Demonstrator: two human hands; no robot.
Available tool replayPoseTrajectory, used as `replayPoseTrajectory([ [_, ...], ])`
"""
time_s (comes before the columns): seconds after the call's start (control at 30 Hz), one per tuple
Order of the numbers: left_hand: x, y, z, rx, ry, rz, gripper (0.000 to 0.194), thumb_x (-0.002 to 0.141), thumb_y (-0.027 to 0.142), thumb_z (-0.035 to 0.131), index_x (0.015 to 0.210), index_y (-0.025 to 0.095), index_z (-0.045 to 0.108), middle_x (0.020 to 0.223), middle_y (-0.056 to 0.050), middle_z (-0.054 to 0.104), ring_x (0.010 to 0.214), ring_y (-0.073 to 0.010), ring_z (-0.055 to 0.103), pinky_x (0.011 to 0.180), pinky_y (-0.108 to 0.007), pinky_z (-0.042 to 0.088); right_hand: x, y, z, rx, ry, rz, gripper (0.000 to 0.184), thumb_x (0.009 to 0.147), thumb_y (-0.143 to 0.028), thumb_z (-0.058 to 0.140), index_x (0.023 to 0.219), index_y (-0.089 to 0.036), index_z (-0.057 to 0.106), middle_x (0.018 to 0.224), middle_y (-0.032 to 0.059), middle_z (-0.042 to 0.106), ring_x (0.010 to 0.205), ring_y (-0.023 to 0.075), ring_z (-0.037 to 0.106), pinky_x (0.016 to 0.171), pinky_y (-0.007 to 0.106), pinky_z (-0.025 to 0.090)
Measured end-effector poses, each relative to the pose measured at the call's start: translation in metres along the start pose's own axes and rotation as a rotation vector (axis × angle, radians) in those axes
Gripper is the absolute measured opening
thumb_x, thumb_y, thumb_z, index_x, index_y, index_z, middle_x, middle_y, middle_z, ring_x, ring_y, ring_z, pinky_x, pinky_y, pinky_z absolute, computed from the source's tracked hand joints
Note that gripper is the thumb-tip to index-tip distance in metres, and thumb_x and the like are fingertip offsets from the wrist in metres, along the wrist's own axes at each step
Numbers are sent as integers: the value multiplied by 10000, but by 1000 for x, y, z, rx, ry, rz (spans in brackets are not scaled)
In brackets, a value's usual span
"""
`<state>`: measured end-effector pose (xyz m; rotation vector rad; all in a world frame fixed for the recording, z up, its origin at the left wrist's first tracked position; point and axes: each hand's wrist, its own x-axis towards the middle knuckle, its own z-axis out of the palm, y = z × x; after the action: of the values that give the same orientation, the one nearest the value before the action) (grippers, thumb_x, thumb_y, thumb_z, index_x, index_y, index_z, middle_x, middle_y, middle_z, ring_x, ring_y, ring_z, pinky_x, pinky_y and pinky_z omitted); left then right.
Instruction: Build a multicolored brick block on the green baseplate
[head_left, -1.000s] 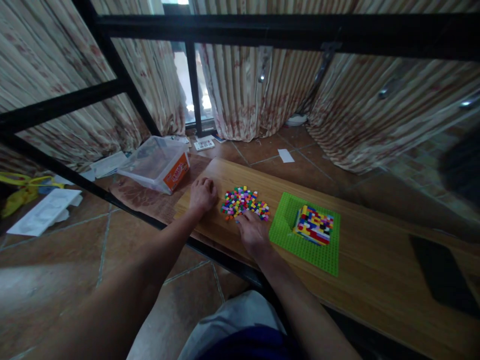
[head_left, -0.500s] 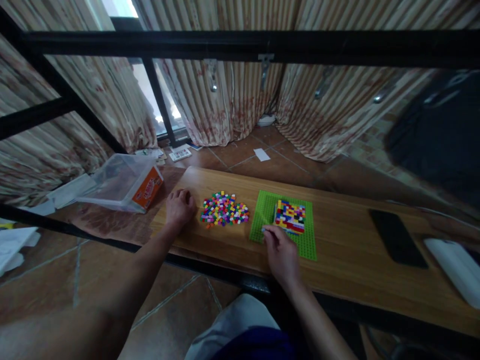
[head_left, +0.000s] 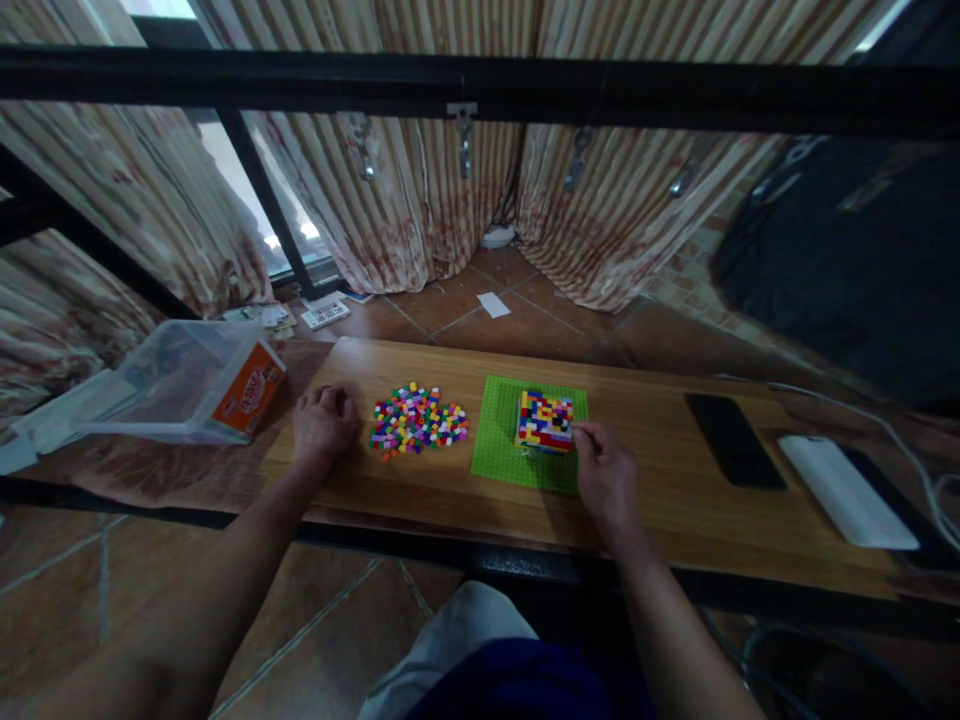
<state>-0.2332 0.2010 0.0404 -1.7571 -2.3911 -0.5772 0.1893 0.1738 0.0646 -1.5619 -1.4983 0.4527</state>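
A block built of multicoloured toy bricks [head_left: 544, 418] stands on a green studded baseplate [head_left: 495, 455]. At the block's right side is my right hand [head_left: 609, 475], thumb and forefinger pinched together by its edge. Anything between those fingertips is too small to make out. My left hand [head_left: 324, 425] rests on the tabletop with its fingers curled, and no brick shows in it. Between it and the baseplate lies a loose pile of small coloured bricks [head_left: 416, 420].
The wooden table [head_left: 420, 500] carries a black phone [head_left: 733, 440] and a white oblong device [head_left: 846, 490] at the right. A clear plastic bin [head_left: 172, 385] with an orange label stands left. Beyond runs a black metal bar [head_left: 405, 85] before curtains [head_left: 420, 200].
My right hand has moved from the block's front left, over the baseplate, to its right side. The whole view has shifted, with the table's things now further left. My left hand stays curled beside the pile.
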Motion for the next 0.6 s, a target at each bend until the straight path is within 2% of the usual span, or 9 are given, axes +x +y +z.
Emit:
replayPoseTrajectory([
  [0.1, 0, 0, 0, 4, -14, -6, 390, 881, 359, 444, 1135, 162, 666, 1216, -170, 651, 1160, -351, 552, 1053, -485, 423, 7, 3, 9, -15, 9, -73, 333, 939, -445, 477, 893, -204, 701, 966, 96, 686, 935, 232, 628, 885, 406, 506],
  [0.23, 0, 1, 0, -12, -15, -22, 387, 880, 365, 448, 1133, 168, 665, 1239, -170, 643, 1162, -353, 550, 1051, -492, 421, 10, 10, 19, -3, 72, -105, 298, 923, -438, 513, 860, -217, 702, 1100, 97, 618, 1078, 236, 577, 990, 436, 466],
  [0.4, 0, 3, -1, -11, -34, -35, 388, 878, 366, 448, 1120, 158, 668, 1246, -178, 638, 1173, -357, 543, 1052, -492, 419, 9, 15, 25, 70, 73, -70, 254, 893, -426, 566, 851, -216, 702, 1192, 99, 582, 1170, 237, 550, 1057, 455, 422],
  [0.6, 0, 1, 0, -15, -19, -26, 374, 878, 369, 454, 1124, 183, 664, 1231, -153, 648, 1173, -346, 545, 1057, -481, 418, 10, 22, 32, 228, 100, 7, 274, 851, -417, 612, 962, -192, 723, 1155, 113, 655, 1144, 238, 591, 1051, 466, 432],
])
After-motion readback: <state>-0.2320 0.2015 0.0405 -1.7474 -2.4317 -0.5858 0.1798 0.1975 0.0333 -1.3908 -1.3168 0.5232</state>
